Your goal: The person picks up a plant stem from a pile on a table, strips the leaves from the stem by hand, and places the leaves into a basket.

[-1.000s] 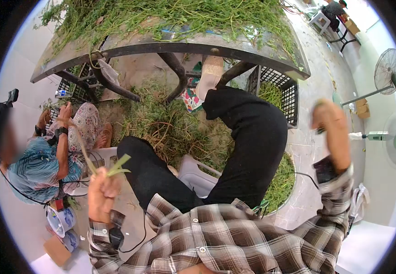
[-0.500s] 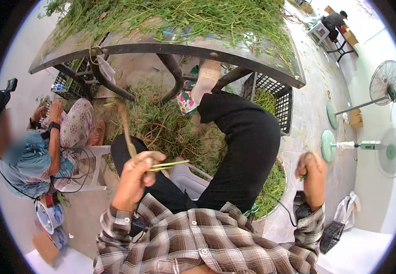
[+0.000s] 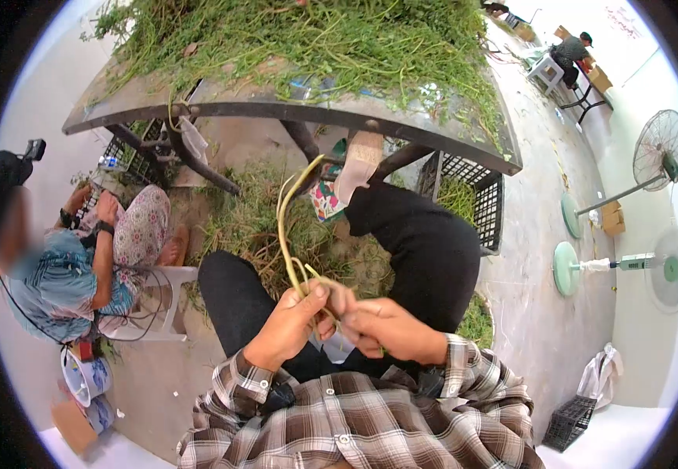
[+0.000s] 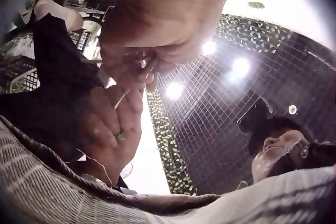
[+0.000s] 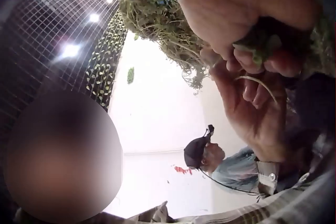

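Observation:
Over my lap, both hands meet on a long yellow-green plant stem (image 3: 283,223) that curves up toward the table. My left hand (image 3: 296,322) pinches the stem near its lower end. My right hand (image 3: 370,324) holds the stem's base and a small green bunch (image 5: 260,43) in curled fingers. In the left wrist view a thin stem (image 4: 122,99) runs between the two hands. My legs in black trousers (image 3: 425,250) stretch under the table.
A table (image 3: 433,121) heaped with green plants stands ahead. Cut greens cover the floor beneath it. A black crate (image 3: 476,191) stands at the right, a white plastic stool (image 3: 159,305) at the left. Another person (image 3: 66,266) sits at the left. Two fans (image 3: 659,141) stand at the right.
My right hand swung in from the far right to meet the left hand over my lap. The left hand moved right and now holds the stem upright with the right hand.

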Demonstrator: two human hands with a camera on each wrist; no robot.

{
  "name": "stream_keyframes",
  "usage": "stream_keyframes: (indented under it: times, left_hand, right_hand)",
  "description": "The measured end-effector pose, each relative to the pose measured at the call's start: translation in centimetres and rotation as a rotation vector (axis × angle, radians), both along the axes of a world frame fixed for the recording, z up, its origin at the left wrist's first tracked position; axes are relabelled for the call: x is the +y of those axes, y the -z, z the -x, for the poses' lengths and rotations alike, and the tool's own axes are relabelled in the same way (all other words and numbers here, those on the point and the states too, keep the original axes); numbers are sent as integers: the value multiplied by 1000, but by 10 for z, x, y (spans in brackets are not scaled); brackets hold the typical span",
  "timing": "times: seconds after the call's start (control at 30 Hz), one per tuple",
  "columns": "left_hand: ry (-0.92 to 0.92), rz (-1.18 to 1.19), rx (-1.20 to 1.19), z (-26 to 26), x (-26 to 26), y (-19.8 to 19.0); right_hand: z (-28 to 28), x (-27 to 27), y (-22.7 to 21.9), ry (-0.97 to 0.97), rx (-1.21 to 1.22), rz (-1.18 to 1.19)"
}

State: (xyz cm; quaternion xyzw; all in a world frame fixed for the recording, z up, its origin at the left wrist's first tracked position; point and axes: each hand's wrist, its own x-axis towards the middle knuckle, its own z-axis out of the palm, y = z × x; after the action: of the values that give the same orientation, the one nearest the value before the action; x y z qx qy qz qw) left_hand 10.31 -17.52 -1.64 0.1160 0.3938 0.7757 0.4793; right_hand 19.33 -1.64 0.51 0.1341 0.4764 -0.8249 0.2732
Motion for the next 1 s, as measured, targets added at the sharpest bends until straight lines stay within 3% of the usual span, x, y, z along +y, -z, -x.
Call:
stream_keyframes:
  times: [0.07, 0.1, 0.2, 0.23, 0.27, 0.3, 0.37, 0.4, 0.43, 0.5, 0.53, 0.57, 0.67, 0.73, 0.8, 0.83, 0.87, 0.93, 1.0]
  left_hand:
    - [23, 52, -33, 2, 0, -5]
    - [85, 52, 8, 4, -2, -2]
    - [176, 26, 137, 5, 1, -4]
    - [243, 105, 95, 6, 0, -5]
    - [308, 185, 54, 8, -3, -4]
    - [317, 301, 43, 15, -8, 1]
    - [195, 342, 33, 26, -22, 7]
    - [139, 299, 64, 31, -29, 4]
    - [80, 267, 115, 34, -32, 3]
    - [-9, 215, 182, 38, -34, 4]
    - [-7, 229, 209, 39, -32, 0]
    - [-6, 223, 213, 39, -28, -3]
    - [-11, 218, 232, 34, -13, -1]
    - [9, 223, 248, 31, -7, 2]
    - [63, 149, 270, 29, -1, 2]
    - [76, 145, 241, 28, 0, -1]
    - [79, 149, 237, 27, 2, -1]
    - [91, 139, 269, 26, 4, -2]
    - [99, 138, 273, 23, 7, -1]
  right_hand:
    - [3, -2, 4, -163, 95, -182]
    - [-2, -10, 27, -95, 461, -365]
    - [0, -5, 14, -318, 763, -897]
    - [0, -1, 7, -318, 770, -909]
    - [-2, 3, -3, -475, 729, -1049]
    - [-2, 10, -13, -631, 681, -1189]
    - [-12, 48, -20, -704, 1078, -1482]
    - [-20, 61, -40, -518, 916, -1488]
    - [-31, 82, -51, -127, 916, -1350]
    - [-58, 100, -77, 277, 639, -1583]
    - [-70, 107, -84, 515, 332, -1459]
    - [-83, 117, -84, 644, 188, -1488]
    - [-134, 155, -42, 665, 40, -1602]
    - [-172, 170, -1, 414, -89, -1902]
    - [-193, 172, 15, 120, 14, -2129]
    - [-196, 171, 20, 235, 133, -2146]
    - [-185, 162, 12, 232, 128, -2143]
    - [-143, 137, -20, 625, 118, -1735]
    - [-111, 120, -31, 627, 242, -1499]
